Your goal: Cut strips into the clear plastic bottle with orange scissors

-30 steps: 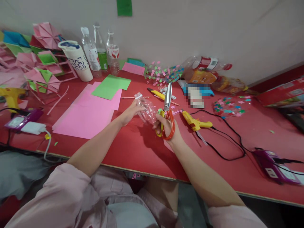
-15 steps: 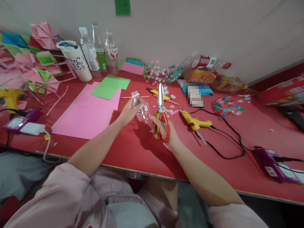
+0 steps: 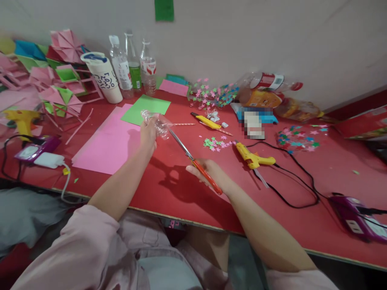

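My left hand point(image 3: 148, 136) is closed round a clear plastic bottle piece point(image 3: 162, 128), its ridged neck to the upper left. My right hand point(image 3: 213, 172) grips scissors point(image 3: 183, 147) by their red handle. The blades look closed, and their tips reach the right edge of the bottle piece; whether they touch it I cannot tell. Below my left hand lies a stack of pink paper point(image 3: 104, 149), with green paper point(image 3: 142, 108) partly on top. A yellow utility knife point(image 3: 208, 121) and loose paper stars point(image 3: 216, 143) lie beyond the scissors.
A yellow glue gun point(image 3: 253, 158) with a black cord lies on the right, near a purple power strip point(image 3: 350, 215). Several bottles and a white cup point(image 3: 104, 80) stand at the back left. Folded paper crafts point(image 3: 60, 100) crowd the left. Bags of stars point(image 3: 302, 137) sit at the right.
My left hand has moved left with the bottle piece. The scissors have swung from pointing up to pointing up-left towards the piece. My view has shifted slightly.
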Available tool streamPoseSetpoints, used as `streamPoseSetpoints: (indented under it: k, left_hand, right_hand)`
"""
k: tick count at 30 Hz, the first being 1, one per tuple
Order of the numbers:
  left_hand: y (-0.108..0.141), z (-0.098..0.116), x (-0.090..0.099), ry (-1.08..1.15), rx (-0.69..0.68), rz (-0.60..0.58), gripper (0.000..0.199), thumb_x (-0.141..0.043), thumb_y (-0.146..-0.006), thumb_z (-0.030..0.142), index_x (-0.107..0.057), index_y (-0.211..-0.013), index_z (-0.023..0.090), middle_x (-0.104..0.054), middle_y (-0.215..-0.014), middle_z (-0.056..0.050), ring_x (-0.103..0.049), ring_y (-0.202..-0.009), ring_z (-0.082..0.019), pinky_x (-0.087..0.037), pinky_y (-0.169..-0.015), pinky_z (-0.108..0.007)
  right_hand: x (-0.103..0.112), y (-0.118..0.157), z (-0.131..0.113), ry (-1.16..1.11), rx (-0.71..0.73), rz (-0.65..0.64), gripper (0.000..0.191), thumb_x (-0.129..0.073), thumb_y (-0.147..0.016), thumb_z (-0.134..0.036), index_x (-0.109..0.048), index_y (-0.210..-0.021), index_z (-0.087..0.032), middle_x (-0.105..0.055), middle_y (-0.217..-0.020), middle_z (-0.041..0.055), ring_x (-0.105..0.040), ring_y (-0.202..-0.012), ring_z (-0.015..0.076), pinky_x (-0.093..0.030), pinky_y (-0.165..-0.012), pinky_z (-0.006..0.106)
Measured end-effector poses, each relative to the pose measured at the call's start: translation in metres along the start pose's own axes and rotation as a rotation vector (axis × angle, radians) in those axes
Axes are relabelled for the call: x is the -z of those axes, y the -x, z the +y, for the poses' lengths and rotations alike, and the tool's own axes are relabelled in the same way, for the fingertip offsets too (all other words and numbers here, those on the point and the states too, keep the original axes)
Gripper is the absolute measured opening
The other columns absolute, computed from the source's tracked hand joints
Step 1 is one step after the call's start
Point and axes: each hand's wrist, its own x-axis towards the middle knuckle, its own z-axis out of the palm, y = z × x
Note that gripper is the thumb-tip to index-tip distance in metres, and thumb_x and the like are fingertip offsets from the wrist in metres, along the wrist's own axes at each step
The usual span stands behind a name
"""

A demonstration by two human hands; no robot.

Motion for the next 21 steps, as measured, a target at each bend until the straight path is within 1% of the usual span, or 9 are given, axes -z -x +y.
streamPoseSetpoints:
  k: [3, 7, 11, 16, 21]
  left_hand:
    - [-0.002, 0.0, 0.0, 0.015, -0.029, 0.014, 0.011, -0.062, -0.087, 0.025, -0.054, -0.08, 0.02, -0.061, -0.066, 0.003, -0.07, -0.071, -0.014, -0.058, -0.081, -0.031]
    - [0.001, -0.002, -0.002, -0.005, -0.024, 0.0, 0.01, -0.061, -0.088, 0.023, -0.056, -0.08, 0.019, -0.061, -0.065, 0.003, -0.066, -0.061, -0.012, -0.057, -0.071, -0.028]
    - [0.006, -0.005, -0.004, 0.016, -0.068, -0.017, 0.012, -0.063, -0.087, 0.021, -0.055, -0.079, 0.02, -0.058, -0.062, 0.005, -0.065, -0.06, -0.012, -0.054, -0.066, -0.026]
    - [0.01, -0.006, -0.005, 0.038, -0.096, -0.075, 0.015, -0.066, -0.086, 0.021, -0.053, -0.078, 0.021, -0.057, -0.061, 0.005, -0.061, -0.055, -0.01, -0.05, -0.059, -0.023]
    - [0.011, -0.008, -0.005, 0.061, -0.123, -0.07, 0.019, -0.069, -0.085, 0.021, -0.052, -0.078, 0.021, -0.057, -0.061, 0.005, -0.058, -0.053, -0.009, -0.045, -0.053, -0.022]
  right_hand:
    - [-0.001, 0.003, -0.001, -0.001, 0.001, -0.043, 0.066, -0.058, -0.072, -0.087, -0.035, -0.065, -0.025, -0.037, -0.053, -0.0063, -0.041, -0.049, 0.0115, -0.032, -0.052, 0.027]
    - [-0.002, 0.005, -0.004, -0.044, -0.031, -0.067, 0.065, -0.059, -0.072, -0.086, -0.039, -0.067, -0.025, -0.04, -0.054, -0.0062, -0.042, -0.048, 0.0114, -0.033, -0.05, 0.027]
    - [-0.003, 0.006, -0.006, -0.084, -0.055, -0.067, 0.064, -0.062, -0.071, -0.085, -0.042, -0.068, -0.024, -0.043, -0.053, -0.006, -0.044, -0.046, 0.0113, -0.035, -0.049, 0.026]
    - [-0.004, 0.005, -0.004, -0.095, -0.056, -0.057, 0.063, -0.064, -0.072, -0.083, -0.044, -0.067, -0.023, -0.043, -0.052, -0.0062, -0.044, -0.045, 0.0109, -0.034, -0.048, 0.026]
    - [-0.005, 0.004, -0.005, -0.114, -0.065, -0.069, 0.064, -0.063, -0.071, -0.084, -0.047, -0.068, -0.023, -0.043, -0.051, -0.0064, -0.045, -0.046, 0.0114, -0.034, -0.047, 0.025]
